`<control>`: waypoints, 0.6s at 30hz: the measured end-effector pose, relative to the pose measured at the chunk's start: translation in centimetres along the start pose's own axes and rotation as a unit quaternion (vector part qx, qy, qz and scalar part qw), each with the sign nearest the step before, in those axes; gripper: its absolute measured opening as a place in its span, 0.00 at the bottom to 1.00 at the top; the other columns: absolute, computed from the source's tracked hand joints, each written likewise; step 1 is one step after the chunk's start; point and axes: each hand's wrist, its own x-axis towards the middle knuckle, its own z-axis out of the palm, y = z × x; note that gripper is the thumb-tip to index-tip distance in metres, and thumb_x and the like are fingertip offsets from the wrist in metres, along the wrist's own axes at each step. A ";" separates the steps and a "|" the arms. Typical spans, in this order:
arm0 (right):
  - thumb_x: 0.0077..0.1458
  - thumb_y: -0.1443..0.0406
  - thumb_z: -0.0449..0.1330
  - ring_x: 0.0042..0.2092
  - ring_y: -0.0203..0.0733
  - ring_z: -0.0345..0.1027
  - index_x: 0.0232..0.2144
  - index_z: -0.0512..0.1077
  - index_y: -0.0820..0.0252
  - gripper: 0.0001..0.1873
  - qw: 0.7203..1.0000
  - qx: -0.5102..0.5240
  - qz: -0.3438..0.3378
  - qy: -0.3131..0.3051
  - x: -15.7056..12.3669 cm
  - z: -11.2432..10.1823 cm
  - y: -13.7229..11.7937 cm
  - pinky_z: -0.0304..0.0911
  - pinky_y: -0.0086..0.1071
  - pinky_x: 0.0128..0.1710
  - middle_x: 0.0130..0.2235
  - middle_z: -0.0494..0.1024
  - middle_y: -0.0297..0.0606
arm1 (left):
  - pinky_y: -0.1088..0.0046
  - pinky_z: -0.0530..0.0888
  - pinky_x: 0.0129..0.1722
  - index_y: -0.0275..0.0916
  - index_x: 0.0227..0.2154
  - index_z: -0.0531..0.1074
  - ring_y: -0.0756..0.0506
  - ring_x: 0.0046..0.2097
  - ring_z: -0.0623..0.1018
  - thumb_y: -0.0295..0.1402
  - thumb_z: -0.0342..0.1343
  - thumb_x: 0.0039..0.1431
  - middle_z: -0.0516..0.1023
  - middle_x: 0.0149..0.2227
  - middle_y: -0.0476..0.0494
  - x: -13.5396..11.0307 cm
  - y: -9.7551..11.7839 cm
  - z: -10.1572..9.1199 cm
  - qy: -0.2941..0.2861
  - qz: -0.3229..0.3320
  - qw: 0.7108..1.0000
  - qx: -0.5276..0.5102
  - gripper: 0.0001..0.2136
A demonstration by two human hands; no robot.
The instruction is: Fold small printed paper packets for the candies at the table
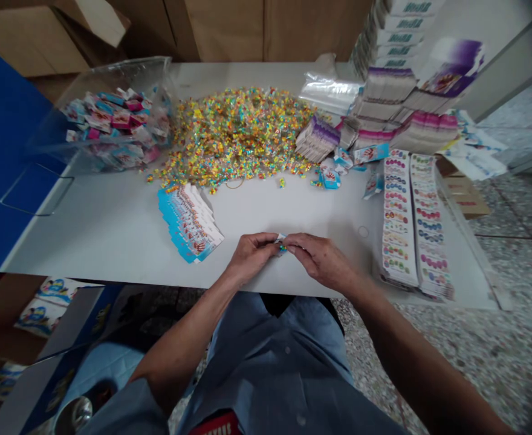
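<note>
A heap of small coloured pieces (239,133) covers the far middle of the white tabletop (293,205), and everything else can be placed from it. Straight on the near side of the heap, close to the tabletop's front edge, the person's left hand (250,255) and right hand (321,260) meet fingertip to fingertip over a small packet (281,241). Each grip is pinched on it, the left from its own side and the right from the other, so only a sliver of white wrapper and a few bright specks show between the fingers. Whether the packet touches the tabletop cannot be told. Between the heap and the left hand, a little to the left, lies a fanned row of blue-and-white cards (188,220), overlapping one another and lying flat. Left of the heap and just beside it stands a clear plastic bin (89,78) filled with pink and blue printed packets. Right of the heap, touching its edge, sit bundles of purple-edged cards (317,138), and beyond them rise taller stacks of purple and pink printed cards (386,99). Behind those, to the heap's far right, lies a bunch of clear bags (329,90). To the near right of the heap two long sticker sheets (413,223) lie side by side, running toward the front edge, well apart from the right hand.
</note>
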 end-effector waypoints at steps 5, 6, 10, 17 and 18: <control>0.68 0.66 0.54 0.43 0.41 0.78 0.48 0.74 0.52 0.10 0.998 0.041 0.048 0.031 -0.1 0.4 -0.4 0.71 0.34 0.45 0.43 0.82 0.37 | 0.72 0.72 0.37 0.38 0.32 0.84 0.50 0.30 0.75 0.28 0.59 0.47 0.80 0.27 0.48 0.2 0.0 0.5 0.035 -0.020 0.999 -0.008 0.10; 0.68 0.65 0.55 0.42 0.41 0.78 0.47 0.74 0.53 0.09 0.996 0.055 0.062 0.039 -0.1 0.5 -0.5 0.70 0.33 0.43 0.42 0.82 0.36 | 0.72 0.72 0.35 0.37 0.31 0.83 0.50 0.29 0.75 0.28 0.58 0.47 0.79 0.26 0.48 0.3 -0.1 0.6 0.046 -0.023 0.999 -0.010 0.10; 0.66 0.65 0.58 0.36 0.39 0.76 0.43 0.76 0.54 0.07 0.990 0.082 0.098 0.058 -0.1 0.6 -0.6 0.68 0.30 0.36 0.36 0.83 0.34 | 0.73 0.72 0.32 0.38 0.30 0.83 0.50 0.28 0.74 0.28 0.56 0.47 0.78 0.25 0.48 0.9 -0.9 1.1 0.080 -0.013 0.997 0.005 0.10; 0.64 0.68 0.57 0.40 0.40 0.76 0.39 0.79 0.53 0.10 0.995 0.061 0.063 0.041 0.6 0.2 -1.0 0.69 0.34 0.43 0.39 0.82 0.36 | 0.72 0.72 0.35 0.37 0.32 0.83 0.49 0.30 0.75 0.28 0.56 0.48 0.80 0.28 0.47 0.8 -1.0 0.8 0.054 0.006 0.998 0.041 0.11; 0.64 0.69 0.57 0.40 0.40 0.75 0.39 0.79 0.53 0.11 0.996 0.055 0.061 0.031 0.8 0.1 -1.0 0.69 0.34 0.43 0.39 0.81 0.36 | 0.72 0.72 0.35 0.37 0.32 0.83 0.49 0.30 0.75 0.28 0.56 0.48 0.80 0.28 0.47 0.7 -0.8 0.7 0.041 0.007 0.998 0.045 0.11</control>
